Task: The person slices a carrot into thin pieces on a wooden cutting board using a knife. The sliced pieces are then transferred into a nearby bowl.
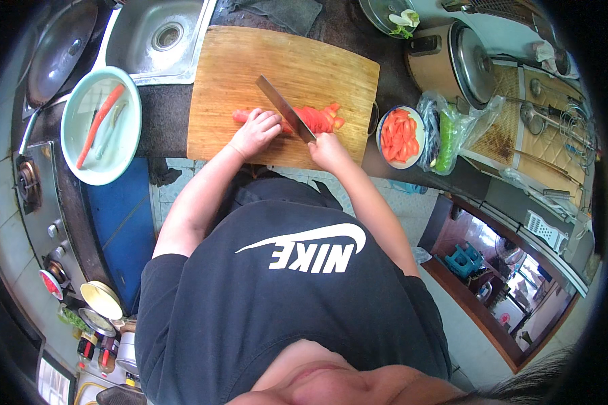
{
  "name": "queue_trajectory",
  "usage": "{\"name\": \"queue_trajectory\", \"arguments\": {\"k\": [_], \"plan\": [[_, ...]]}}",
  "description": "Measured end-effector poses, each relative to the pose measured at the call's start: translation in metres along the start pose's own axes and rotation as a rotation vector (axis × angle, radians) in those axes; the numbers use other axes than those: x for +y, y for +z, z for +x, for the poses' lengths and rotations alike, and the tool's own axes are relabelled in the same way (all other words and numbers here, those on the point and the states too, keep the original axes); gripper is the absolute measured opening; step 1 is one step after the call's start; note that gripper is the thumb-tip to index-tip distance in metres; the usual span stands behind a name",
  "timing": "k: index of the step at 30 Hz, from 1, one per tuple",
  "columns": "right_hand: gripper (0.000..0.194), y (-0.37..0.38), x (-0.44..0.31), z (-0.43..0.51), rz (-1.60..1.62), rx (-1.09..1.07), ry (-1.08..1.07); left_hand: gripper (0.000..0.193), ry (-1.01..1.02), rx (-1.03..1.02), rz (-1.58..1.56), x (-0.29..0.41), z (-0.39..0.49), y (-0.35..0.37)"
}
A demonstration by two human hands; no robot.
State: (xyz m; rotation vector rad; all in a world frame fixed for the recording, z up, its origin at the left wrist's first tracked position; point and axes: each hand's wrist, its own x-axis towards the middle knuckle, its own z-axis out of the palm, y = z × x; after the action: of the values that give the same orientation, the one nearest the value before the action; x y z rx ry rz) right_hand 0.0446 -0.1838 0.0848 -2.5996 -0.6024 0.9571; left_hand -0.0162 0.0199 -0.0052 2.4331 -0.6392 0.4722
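A carrot (240, 116) lies across the wooden cutting board (283, 55), and my left hand (257, 132) presses on it with bent fingers. My right hand (330, 152) grips the handle of a cleaver (285, 107). Its broad blade slants up and left over the board, close to my left fingertips. To the right of the blade, overlapping carrot slices (319, 120) lie in a row, with some loose pieces at the far end. The blade hides part of the carrot, so I cannot tell whether the edge is in it.
At left, a pale green basin (66, 126) holds water and a whole carrot (99, 126), beside the steel sink (131, 35). Right of the board stand a bowl (380, 144) of cut carrot (399, 136), a bagged green vegetable (445, 139) and a rice cooker (435, 61). A gas stove (43, 202) is far left.
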Motion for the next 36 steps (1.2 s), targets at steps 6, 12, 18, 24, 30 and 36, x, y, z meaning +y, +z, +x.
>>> {"name": "queue_trajectory", "arguments": {"k": [6, 12, 18, 24, 30, 36], "plan": [[0.025, -0.014, -0.001, -0.019, 0.035, -0.049, -0.034, 0.017, 0.019, 0.002, -0.012, -0.002, 0.001, -0.001], [0.026, -0.019, -0.005, -0.014, 0.001, -0.144, 0.042, 0.015, 0.032, -0.012, 0.030, -0.002, 0.001, -0.001], [0.027, -0.025, -0.014, -0.009, -0.058, -0.200, 0.078, 0.017, 0.048, 0.017, -0.016, -0.003, 0.001, -0.001], [0.029, -0.020, -0.017, -0.002, -0.004, -0.192, 0.091, 0.017, 0.074, 0.016, 0.037, -0.004, 0.002, -0.003], [0.025, -0.003, -0.016, 0.016, -0.019, -0.131, 0.006, 0.018, 0.071, 0.026, 0.038, -0.003, 0.002, -0.003], [0.024, 0.009, -0.011, 0.034, -0.036, -0.085, -0.059, 0.018, 0.038, 0.036, -0.027, -0.002, 0.002, -0.001]]}}
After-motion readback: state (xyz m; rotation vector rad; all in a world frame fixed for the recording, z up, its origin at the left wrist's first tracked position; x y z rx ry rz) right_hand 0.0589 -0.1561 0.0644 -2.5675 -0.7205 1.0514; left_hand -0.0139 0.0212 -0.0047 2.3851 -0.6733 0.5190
